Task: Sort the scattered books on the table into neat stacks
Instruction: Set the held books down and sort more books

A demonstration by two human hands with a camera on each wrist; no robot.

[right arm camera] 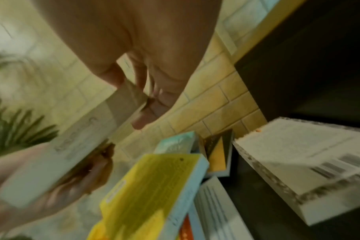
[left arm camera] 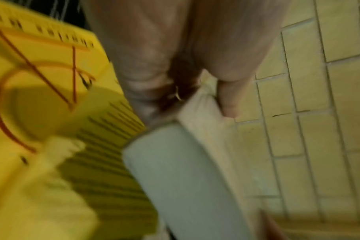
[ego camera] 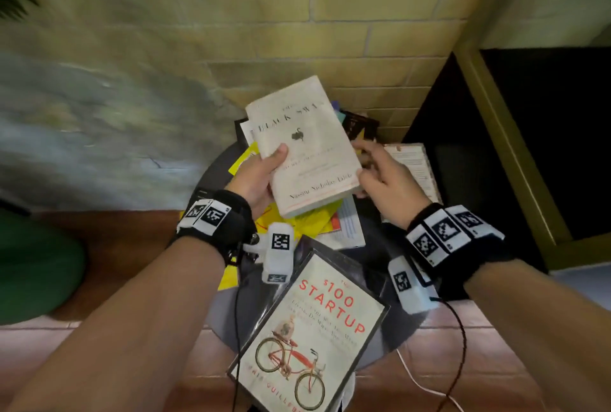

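Observation:
A white paperback, The Black Swan [ego camera: 304,147], is held tilted above the small round table [ego camera: 224,312]. My left hand [ego camera: 264,177] grips its left edge, thumb on the cover and fingers underneath. My right hand [ego camera: 377,173] pinches its right edge near the lower corner; the right wrist view shows that edge [right arm camera: 117,104] between thumb and fingers. Below it lie a yellow book [ego camera: 297,223] [left arm camera: 41,97] [right arm camera: 150,186], a dark book [ego camera: 360,125] at the back, and a white book [ego camera: 413,167] [right arm camera: 298,162] lying back cover up on the right. The $100 Startup book [ego camera: 310,322] lies nearest me.
A brick wall [ego camera: 297,15] stands right behind the table. On the right is a dark cabinet opening [ego camera: 529,147] with a yellow-green frame. A green rounded object [ego camera: 33,263] sits on the floor at left. Cables hang from both wrist mounts.

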